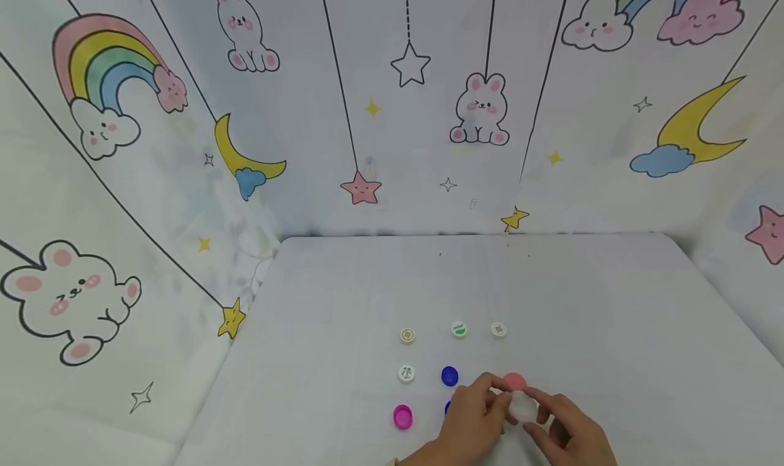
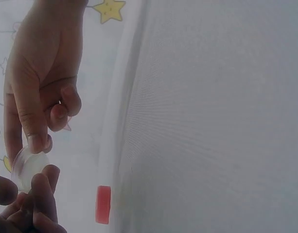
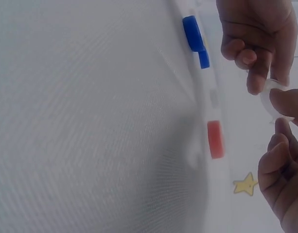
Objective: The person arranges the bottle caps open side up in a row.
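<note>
With the pale lid (image 1: pixel 523 407) pinched in the grip of left hand (image 1: pixel 474 420) and right hand (image 1: pixel 572 426), hold softly and don't bump the red cap (image 1: pixel 516 381).

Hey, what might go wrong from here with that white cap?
The left hand and right hand hold the translucent white cap near its edge, so it may slip. If dropped onto the table, it might knock the red cap. The left hand could nudge the nearby blue caps.
</note>
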`<action>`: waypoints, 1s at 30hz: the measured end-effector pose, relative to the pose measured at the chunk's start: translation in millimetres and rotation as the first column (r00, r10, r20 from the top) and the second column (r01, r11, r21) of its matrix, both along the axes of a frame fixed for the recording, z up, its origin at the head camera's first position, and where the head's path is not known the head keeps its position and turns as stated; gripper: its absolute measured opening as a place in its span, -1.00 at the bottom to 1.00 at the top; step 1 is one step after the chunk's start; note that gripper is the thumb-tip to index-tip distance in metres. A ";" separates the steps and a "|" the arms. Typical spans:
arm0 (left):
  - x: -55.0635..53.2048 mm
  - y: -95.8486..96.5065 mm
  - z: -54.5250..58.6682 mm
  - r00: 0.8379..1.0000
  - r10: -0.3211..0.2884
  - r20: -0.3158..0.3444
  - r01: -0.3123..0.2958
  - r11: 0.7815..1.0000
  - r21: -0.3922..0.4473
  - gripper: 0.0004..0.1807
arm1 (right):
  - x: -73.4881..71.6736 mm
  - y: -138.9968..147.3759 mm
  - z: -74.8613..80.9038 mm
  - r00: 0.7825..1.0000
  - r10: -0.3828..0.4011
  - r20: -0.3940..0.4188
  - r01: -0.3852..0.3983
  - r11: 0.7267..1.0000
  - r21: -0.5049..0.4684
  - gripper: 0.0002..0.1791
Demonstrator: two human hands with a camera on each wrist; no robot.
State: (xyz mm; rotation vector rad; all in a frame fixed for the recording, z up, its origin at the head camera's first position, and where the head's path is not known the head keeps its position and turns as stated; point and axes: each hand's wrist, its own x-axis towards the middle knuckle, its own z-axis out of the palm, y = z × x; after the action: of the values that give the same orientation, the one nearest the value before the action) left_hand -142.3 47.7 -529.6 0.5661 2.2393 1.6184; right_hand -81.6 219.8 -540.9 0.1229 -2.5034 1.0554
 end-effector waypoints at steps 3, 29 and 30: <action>1.4 -0.6 2.9 0.999 0.010 0.053 -0.012 1.000 0.026 -0.86 | -0.6 -0.1 0.9 1.000 -0.005 0.013 0.005 1.000 0.019 -0.32; 0.3 3.3 2.5 0.963 -0.141 -0.231 0.051 0.932 -0.358 -0.65 | 1.0 2.0 2.2 0.990 -0.040 0.132 0.037 0.999 0.029 -0.44; 0.4 3.1 2.4 0.959 -0.146 -0.242 0.048 0.928 -0.370 -0.67 | 1.4 2.1 2.4 0.990 -0.041 0.136 0.037 0.999 0.027 -0.44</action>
State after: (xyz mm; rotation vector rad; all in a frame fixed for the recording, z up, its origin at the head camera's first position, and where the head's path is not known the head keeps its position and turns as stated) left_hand -141.9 50.8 -527.3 0.8150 2.5713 1.0928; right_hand -80.2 221.9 -538.5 0.0088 -2.6296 1.0504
